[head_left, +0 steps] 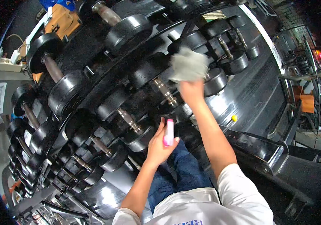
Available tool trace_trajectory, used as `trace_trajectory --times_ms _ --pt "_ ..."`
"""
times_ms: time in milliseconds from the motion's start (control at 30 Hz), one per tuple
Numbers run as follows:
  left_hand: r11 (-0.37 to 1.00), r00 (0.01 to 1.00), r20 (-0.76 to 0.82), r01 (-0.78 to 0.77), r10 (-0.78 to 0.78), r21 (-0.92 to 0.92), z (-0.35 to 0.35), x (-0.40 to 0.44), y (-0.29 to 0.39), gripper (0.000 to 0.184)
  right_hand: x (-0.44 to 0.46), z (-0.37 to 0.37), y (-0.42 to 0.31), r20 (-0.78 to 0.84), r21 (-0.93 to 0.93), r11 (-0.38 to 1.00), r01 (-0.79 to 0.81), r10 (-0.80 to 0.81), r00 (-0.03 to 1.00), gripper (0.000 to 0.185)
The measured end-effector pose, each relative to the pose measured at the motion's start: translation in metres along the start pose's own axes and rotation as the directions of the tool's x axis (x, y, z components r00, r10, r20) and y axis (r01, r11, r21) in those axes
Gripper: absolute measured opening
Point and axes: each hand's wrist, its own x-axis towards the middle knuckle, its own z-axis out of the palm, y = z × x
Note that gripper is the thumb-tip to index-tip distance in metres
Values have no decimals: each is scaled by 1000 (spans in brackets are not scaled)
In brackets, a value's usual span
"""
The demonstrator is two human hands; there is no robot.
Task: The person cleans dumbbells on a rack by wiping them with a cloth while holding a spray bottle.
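Observation:
My left hand (159, 147) is wrapped round a small pink and white bottle (169, 133), held in front of my jeans. Farther forward and to the right, my right hand (191, 91) holds a light grey cloth (189, 64), blurred by motion. The cloth is over or against a black dumbbell (213, 81) on the rack; exactly where it touches cannot be made out. Just left of the cloth lies another dumbbell with a metal handle (164, 91). Nearer my left hand is one more dumbbell (129, 120).
Rows of black dumbbells fill the rack, with larger ones (53, 68) on the upper tier at left. A black metal frame (258, 144) with a yellow knob (234, 118) stands at right. A power strip (7, 65) is at the far left.

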Motion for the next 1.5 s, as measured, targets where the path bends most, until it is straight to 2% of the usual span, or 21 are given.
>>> trace_trajectory --times_ms 33,100,133,233,300,333,400,433,567,667,800,867,900,967,1033,1167,1233,1300,1400,1467,1500 --pt "996 1000 10 19 -20 86 7 5 0 78 21 20 -14 209 -410 905 114 -29 977 30" --pt "988 1000 7 12 -13 157 25 11 -7 80 26 60 -19 654 -600 486 636 -159 739 45" --pt "982 995 40 86 -94 169 31 14 -6 81 24 77 -4 704 -472 475 743 -305 642 37" --pt "980 991 50 117 -127 160 34 12 -2 85 41 101 -6 819 -410 319 854 -282 499 30" --pt "980 984 77 148 -159 134 32 12 -1 86 48 118 -14 927 -373 140 917 26 373 29" --pt "970 985 89 124 -145 208 34 13 -4 88 51 136 -11 932 -361 136 922 22 362 29" --pt "954 986 90 111 -141 280 40 12 -15 89 56 172 -3 878 -359 -21 933 330 346 27" --pt "955 995 55 66 -85 288 46 8 -22 91 61 177 -3 901 -377 188 907 299 313 28" --pt "950 985 98 110 -144 294 39 10 -11 93 61 228 24 805 -475 37 879 423 416 36" --pt "961 991 62 102 -122 258 48 7 -23 90 58 243 32 767 -611 141 779 349 539 36" --pt "975 993 2 115 -117 189 50 5 -20 88 62 253 44 726 -579 134 805 534 433 38" --pt "977 997 -42 74 -67 200 52 4 -22 88 49 259 85 717 -690 84 719 207 665 38" --pt "947 974 80 186 -213 261 33 10 2 89 62 227 -2 694 -674 190 714 496 523 39" --pt "953 977 74 175 -198 246 34 9 -4 90 60 201 13 851 -508 306 805 322 415 39" --pt "954 974 80 188 -212 232 34 11 -4 90 52 146 -5 885 -440 270 856 -31 465 40" --pt "968 977 94 169 -189 187 29 11 -3 89 64 64 8 665 -273 665 695 -391 636 47" --pt "971 983 83 149 -167 186 26 11 -2 89 62 45 27 500 -319 793 518 -324 803 47" --pt "966 972 131 169 -197 198 23 12 0 88 62 31 38 434 -343 821 457 -293 852 44" --pt "975 977 120 154 -174 161 26 12 -5 87 66 10 44 290 -497 863 87 72 954 31" --pt "973 977 123 153 -175 172 25 12 -4 88 71 2 44 40 -291 957 0 12 999 32" --pt "971 976 122 154 -178 182 25 13 -3 88 70 3 38 -175 64 967 -248 256 951 39"
